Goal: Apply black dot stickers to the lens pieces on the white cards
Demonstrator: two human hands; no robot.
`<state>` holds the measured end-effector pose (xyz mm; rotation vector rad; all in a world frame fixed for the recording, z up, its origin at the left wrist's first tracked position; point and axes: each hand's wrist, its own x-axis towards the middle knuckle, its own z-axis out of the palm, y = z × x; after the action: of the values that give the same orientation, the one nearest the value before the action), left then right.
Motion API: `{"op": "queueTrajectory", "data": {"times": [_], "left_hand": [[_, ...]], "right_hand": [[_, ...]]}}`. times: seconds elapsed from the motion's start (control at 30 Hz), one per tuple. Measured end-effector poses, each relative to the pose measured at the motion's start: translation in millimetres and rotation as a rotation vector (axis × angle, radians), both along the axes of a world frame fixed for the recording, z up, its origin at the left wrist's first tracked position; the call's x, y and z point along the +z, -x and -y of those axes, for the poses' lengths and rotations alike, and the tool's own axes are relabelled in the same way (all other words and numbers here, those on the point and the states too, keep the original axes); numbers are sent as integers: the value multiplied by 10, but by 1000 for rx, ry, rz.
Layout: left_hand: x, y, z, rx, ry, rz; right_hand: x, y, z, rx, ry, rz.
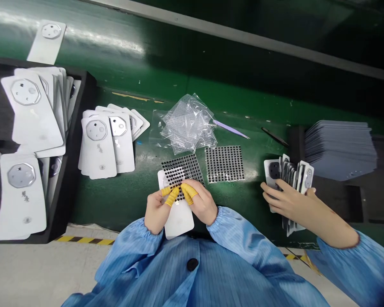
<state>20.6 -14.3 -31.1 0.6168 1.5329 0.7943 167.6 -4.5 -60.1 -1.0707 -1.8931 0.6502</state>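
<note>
A green workbench (141, 189) spans the frame, with the person's blue smock (230, 273) across the bottom centre. A black tray (88, 89) takes up the left edge, filled with overlapping white phone back panels (38, 121) that bear octagonal camera rings. A fanned stack of grey panels (339, 149) stands at the right. In from the lower right comes a co-worker's hand (288, 202), fingers spread across a bunch of white panels (292, 175). Left of centre, a smaller group of white panels (99, 149) lies on the bench, and one loose panel (45, 49) sits at the upper left.

Crumpled clear plastic film (188, 121) lies near the centre. Below it, one white panel (181, 221) lies under the person's hands. The left hand (156, 211) and right hand (202, 202) meet over it at lower centre, fingers curled together, both pinching a sheet of black dots (174, 174) over the panel's upper part. A second dotted sheet (224, 164) lies flat just to its right. Lilac tweezers (232, 128) touch the film; dark tweezers (275, 136) rest farther right. Yellow finger cots (172, 197) cover fingertips on both hands.
</note>
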Motion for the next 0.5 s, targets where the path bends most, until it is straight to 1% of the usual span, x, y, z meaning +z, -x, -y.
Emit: {"op": "queueTrajectory", "data": {"times": [0.13,0.2,0.27,0.33,0.4,0.43,0.5], "left_hand": [[11,18,-42,-44,-9,-35],[56,115,-53,-87,-6,-45],[135,280,-32,-116,-5,-57],[244,454,22,-79,-80,-147],[371,548,83,3,-207,-240],[432,547,102,36,-264,-252],[536,445,100,59,-330,-184]], "right_hand": [[11,11,-48,-80,114,-48],[10,12,-60,-108,156,-75],[16,18,-52,-89,167,-103],[47,30,-33,-39,165,-131],[123,39,-22,-4,162,-162],[179,38,-25,-8,157,-180],[321,22,-48,-65,110,-211]]}}
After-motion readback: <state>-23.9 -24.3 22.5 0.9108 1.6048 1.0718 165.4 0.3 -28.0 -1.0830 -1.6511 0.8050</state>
